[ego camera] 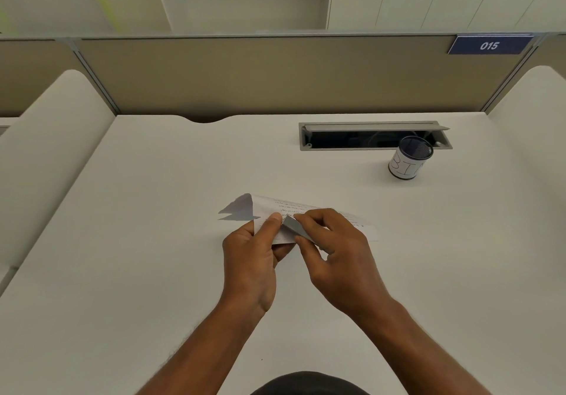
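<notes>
A white sheet of paper (269, 207) with printed lines sits at the middle of the white desk (153, 241), partly lifted and casting a shadow to its left. My left hand (249, 256) pinches the paper's near left part between thumb and fingers. My right hand (340, 250) pinches a folded grey flap of the same paper (295, 227), with the fingers curled over it. The two hands touch at the fold. Much of the paper's near edge is hidden under the hands.
A small mesh cup with a white label (409, 161) stands at the back right, just in front of an open cable tray (373, 135) set in the desk. A beige partition (275, 79) with a blue "015" sign (489, 45) closes off the back.
</notes>
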Demonstrator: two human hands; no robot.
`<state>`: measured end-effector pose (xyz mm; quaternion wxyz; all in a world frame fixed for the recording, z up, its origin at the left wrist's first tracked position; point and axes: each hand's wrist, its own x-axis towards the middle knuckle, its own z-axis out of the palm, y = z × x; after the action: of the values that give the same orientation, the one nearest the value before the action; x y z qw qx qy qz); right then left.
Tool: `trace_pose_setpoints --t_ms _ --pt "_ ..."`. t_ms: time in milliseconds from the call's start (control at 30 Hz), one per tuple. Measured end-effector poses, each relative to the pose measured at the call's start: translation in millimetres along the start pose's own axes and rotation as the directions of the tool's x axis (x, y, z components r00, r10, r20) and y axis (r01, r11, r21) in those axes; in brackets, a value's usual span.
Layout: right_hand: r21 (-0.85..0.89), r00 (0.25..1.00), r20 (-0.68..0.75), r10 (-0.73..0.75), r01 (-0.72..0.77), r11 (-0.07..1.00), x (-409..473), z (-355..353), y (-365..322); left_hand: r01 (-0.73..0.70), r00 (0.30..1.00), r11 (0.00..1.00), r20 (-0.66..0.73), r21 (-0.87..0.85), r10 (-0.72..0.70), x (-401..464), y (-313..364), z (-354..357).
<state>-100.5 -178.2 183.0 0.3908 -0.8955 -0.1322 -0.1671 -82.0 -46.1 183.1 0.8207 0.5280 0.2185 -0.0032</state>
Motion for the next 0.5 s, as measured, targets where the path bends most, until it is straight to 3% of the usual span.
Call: trace_pose_setpoints --t_ms 500 --pt "-0.178 0.989 0.033 -0.141 0.145 0.973 -6.4 5.6 -5.1 0.025 0.998 1.000 -0.052 -0.006 -0.025 -0.3 1.1 -0.4"
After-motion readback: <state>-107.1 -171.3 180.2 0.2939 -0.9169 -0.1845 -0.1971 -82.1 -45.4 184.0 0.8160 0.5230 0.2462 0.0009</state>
